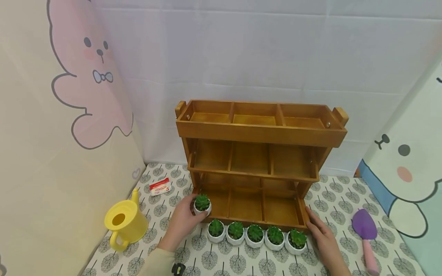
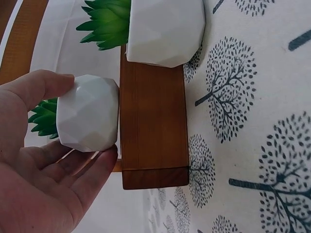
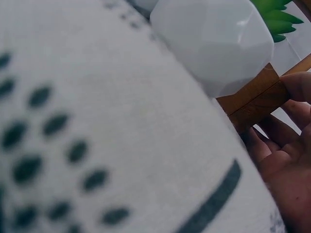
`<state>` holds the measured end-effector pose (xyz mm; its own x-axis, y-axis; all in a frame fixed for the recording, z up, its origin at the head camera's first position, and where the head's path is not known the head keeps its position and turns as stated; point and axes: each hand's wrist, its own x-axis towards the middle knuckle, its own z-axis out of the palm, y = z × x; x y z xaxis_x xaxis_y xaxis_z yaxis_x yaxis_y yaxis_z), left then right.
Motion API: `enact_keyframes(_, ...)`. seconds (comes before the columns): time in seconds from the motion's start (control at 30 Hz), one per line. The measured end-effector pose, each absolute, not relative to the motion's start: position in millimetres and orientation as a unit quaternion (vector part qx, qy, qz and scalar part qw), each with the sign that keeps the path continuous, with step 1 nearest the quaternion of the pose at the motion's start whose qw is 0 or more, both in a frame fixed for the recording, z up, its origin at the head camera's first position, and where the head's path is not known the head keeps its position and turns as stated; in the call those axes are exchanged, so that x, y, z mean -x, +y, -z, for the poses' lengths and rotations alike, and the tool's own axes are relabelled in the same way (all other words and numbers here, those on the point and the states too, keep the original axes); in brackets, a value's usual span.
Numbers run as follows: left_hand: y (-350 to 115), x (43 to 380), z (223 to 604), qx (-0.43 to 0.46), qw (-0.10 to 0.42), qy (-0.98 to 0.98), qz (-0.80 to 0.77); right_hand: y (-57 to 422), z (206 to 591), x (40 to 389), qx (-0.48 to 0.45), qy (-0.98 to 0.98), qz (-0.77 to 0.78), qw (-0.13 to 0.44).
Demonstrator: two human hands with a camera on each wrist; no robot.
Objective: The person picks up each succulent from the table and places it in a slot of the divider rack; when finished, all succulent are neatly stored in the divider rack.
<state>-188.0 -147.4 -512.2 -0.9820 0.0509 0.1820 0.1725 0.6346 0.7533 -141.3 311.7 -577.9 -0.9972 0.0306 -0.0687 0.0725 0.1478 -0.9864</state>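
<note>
My left hand [image 1: 184,218] grips a small potted succulent [image 1: 202,204] in a white faceted pot, at the left end of the lowest tier of a brown wooden shelf [image 1: 262,134]. In the left wrist view, the thumb and fingers curl round that white pot [image 2: 90,114], just at the front board's top edge. My right hand [image 1: 322,237] touches the right end of the bottom tier; the right wrist view has its fingers at the wooden corner [image 3: 257,97]. Several more potted succulents [image 1: 254,234] stand in a row on the cloth along the shelf's front.
A yellow watering can [image 1: 127,222] stands at the left, with a red and white packet [image 1: 160,187] behind it. On the right lies a toy trowel [image 1: 365,226] with a purple blade and pink handle. A patterned cloth [image 1: 207,260] covers the table; printed curtains hang behind.
</note>
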Motion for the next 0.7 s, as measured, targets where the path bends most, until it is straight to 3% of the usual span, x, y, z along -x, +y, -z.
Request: enact_keyframes(0.7, -133.5, 211.6, 522.1, 0.060, 0.062, -0.909, 0.408, 311.7, 578.7, 141.8, -0.030, 0.758, 0.651, 0.015)
